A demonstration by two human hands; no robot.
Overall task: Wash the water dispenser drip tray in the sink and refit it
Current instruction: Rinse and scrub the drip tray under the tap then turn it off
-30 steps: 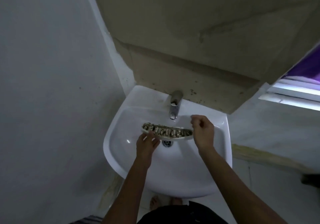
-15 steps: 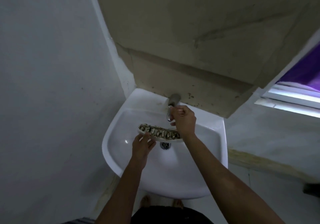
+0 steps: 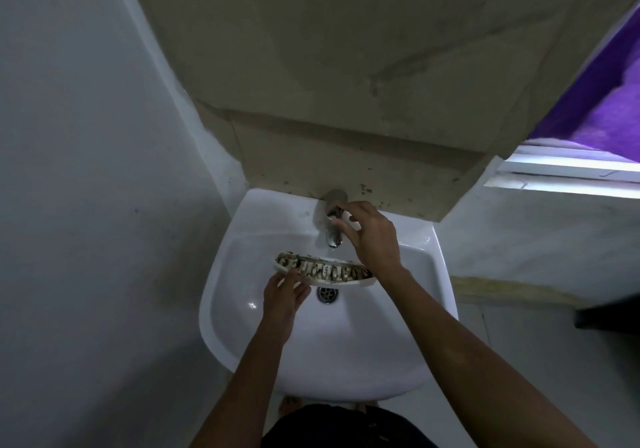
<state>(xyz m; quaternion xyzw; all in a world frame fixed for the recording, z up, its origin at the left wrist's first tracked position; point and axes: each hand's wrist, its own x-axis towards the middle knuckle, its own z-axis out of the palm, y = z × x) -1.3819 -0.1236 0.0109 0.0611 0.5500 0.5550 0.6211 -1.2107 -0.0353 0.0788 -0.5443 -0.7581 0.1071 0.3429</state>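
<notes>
Left hand (image 3: 284,292) alone grips the grimy drip tray (image 3: 323,271) over the sink (image 3: 242,326); right hand (image 3: 372,236), fingers loose, touches the tap (image 3: 333,226). A sudden gush could splash or jolt the tray loose.

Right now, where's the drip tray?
Head view, centre: the drip tray is over the sink bowl, below the tap and above the drain, held by the left hand.

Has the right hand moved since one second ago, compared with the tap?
Yes. The right hand went from beside the drip tray's right end up to the tap, fingers now at its top.
</notes>
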